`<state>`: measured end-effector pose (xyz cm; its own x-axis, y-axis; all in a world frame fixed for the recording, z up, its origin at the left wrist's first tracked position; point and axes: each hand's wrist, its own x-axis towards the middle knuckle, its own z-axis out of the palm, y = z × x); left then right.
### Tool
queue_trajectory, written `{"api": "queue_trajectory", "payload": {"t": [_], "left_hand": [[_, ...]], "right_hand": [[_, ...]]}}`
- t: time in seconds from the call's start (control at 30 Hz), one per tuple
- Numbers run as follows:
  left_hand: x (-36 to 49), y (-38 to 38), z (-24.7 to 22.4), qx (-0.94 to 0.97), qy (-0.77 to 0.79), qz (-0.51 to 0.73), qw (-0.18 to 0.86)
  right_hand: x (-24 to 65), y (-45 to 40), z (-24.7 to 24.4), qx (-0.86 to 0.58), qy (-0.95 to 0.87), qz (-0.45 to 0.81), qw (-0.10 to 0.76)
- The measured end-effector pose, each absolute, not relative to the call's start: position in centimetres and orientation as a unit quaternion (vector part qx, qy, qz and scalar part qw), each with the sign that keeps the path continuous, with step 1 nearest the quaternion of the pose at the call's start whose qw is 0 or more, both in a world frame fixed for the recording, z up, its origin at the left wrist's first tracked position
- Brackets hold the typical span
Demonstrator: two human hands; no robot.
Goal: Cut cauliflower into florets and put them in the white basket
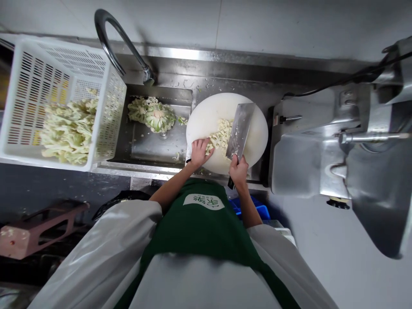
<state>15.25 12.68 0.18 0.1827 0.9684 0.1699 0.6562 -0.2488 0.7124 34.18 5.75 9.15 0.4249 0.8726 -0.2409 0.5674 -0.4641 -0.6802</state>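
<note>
One cleaver (240,131) in right hand (238,171); two cauliflower heads (153,115) (leafy ones).

You faced a pale, smooth wall (180,23) with a vertical seam, below which a steel ledge (257,64) caught a bright strip of reflected light. To your left, a curved chrome faucet (120,32) overhung a rectangular steel sink (151,150), and a pinkish stool-like frame (19,240) occupied the dark lower area; to your right, you had a large metal machine (331,150) with a black cable (322,89) behind it, above a plain light-grey surface (334,253).
</note>
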Motion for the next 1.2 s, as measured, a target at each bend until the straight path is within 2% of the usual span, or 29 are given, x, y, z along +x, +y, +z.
{"api": "queue_trajectory", "payload": {"t": [0.17, 0.3, 0.37, 0.5, 0.57, 0.63, 0.73, 0.83, 0.97, 1.03, 1.1, 1.2], "left_hand": [[14.6, 13.2, 0.8, 0.646, 0.568, 0.411, 0.304], [8.8, 15.2, 3.5, 0.409, 0.643, 0.551, 0.340], [2.6, 16.6, 5.8, 0.319, 0.665, 0.618, 0.273], [-13.2, 18.7, 12.9, 0.267, 0.706, 0.656, 0.017], [-20.1, 19.0, 17.3, 0.267, 0.739, 0.616, -0.064], [-24.9, 19.2, 21.2, 0.271, 0.786, 0.548, -0.096], [-27.4, 19.8, 24.0, 0.305, 0.840, 0.433, -0.116], [-23.9, 21.0, 21.4, 0.455, 0.807, 0.371, -0.066], [-9.5, 21.8, 12.8, 0.665, 0.628, 0.369, 0.164], [-0.6, 21.5, 8.9, 0.726, 0.518, 0.364, 0.269], [6.9, 21.0, 5.9, 0.759, 0.448, 0.347, 0.321], [13.2, 19.8, 3.1, 0.769, 0.380, 0.323, 0.400]], "right_hand": [[34.4, 5.2, 9.5, -0.814, -0.442, 0.288, 0.242], [34.6, 5.0, 10.2, -0.818, -0.447, 0.288, 0.220], [34.7, 4.6, 10.2, -0.825, -0.450, 0.273, 0.207], [34.9, 4.1, 8.4, -0.820, -0.469, 0.249, 0.212], [34.9, 4.0, 7.4, -0.809, -0.484, 0.251, 0.217], [34.7, 4.1, 7.1, -0.803, -0.499, 0.244, 0.215], [34.2, 4.1, 7.6, -0.810, -0.507, 0.225, 0.191], [33.8, 4.5, 8.4, -0.813, -0.503, 0.238, 0.168], [33.8, 5.3, 8.5, -0.806, -0.499, 0.252, 0.193], [33.9, 5.4, 8.7, -0.804, -0.498, 0.256, 0.199], [34.0, 5.4, 9.0, -0.803, -0.499, 0.259, 0.199], [34.1, 5.3, 9.6, -0.804, -0.497, 0.261, 0.194]]}}
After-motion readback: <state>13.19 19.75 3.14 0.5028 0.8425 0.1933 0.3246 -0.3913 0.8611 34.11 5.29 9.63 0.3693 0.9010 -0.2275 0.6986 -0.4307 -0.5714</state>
